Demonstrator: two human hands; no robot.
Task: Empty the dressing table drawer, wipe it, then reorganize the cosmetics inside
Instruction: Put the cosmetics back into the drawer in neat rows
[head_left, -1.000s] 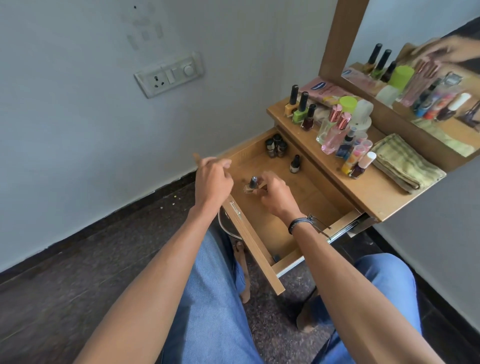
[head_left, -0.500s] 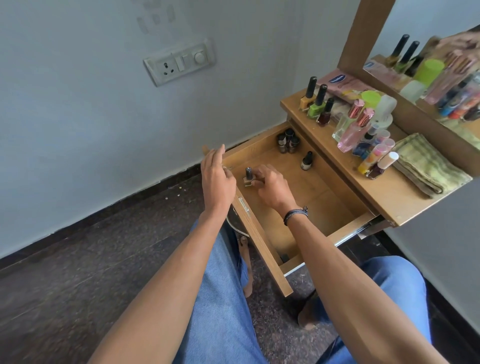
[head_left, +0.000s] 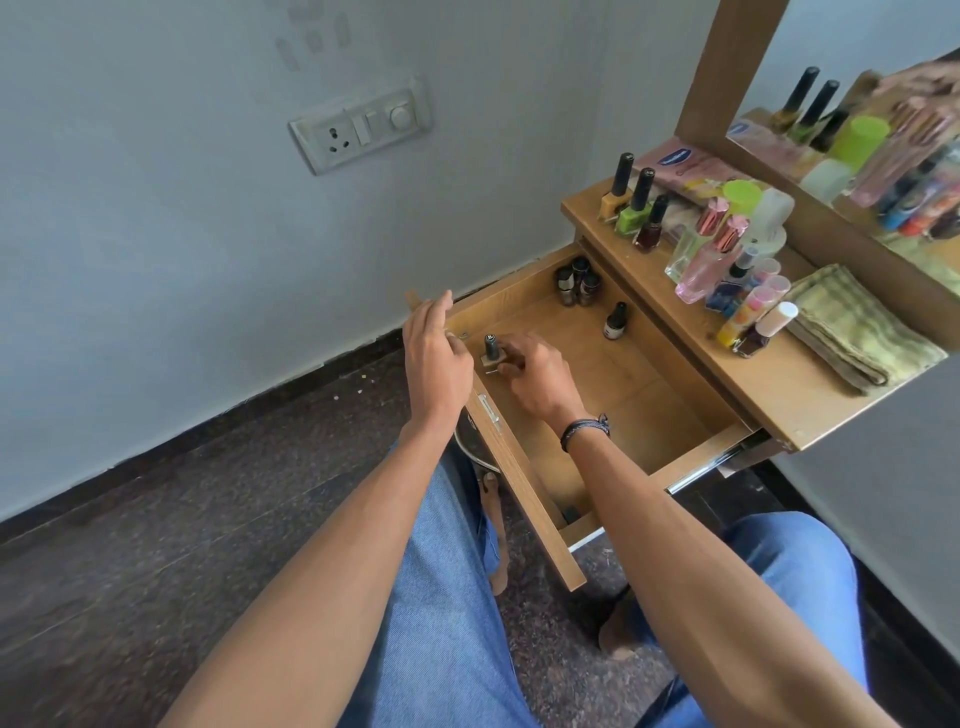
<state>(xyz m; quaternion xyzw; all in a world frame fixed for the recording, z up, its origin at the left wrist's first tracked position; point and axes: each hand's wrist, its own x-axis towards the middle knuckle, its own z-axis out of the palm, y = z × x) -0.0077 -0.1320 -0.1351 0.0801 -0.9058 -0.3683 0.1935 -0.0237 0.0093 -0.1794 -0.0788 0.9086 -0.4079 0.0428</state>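
In the drawer (head_left: 623, 395), by its front panel | right hand (head_left: 535, 376) grip pinches small bottle (head_left: 492, 349), upright | left hand (head_left: 436, 358) rests on front edge, grip open, fingers straight | tip: seat base flat, steady drawer, release gently, keep rows tidy near three bottles (head_left: 574, 283)

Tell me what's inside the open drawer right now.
The drawer holds three small dark bottles clustered in its far corner, one lone bottle nearby, and a capped bottle the right hand holds near the front. That hand hides the floor beneath it.
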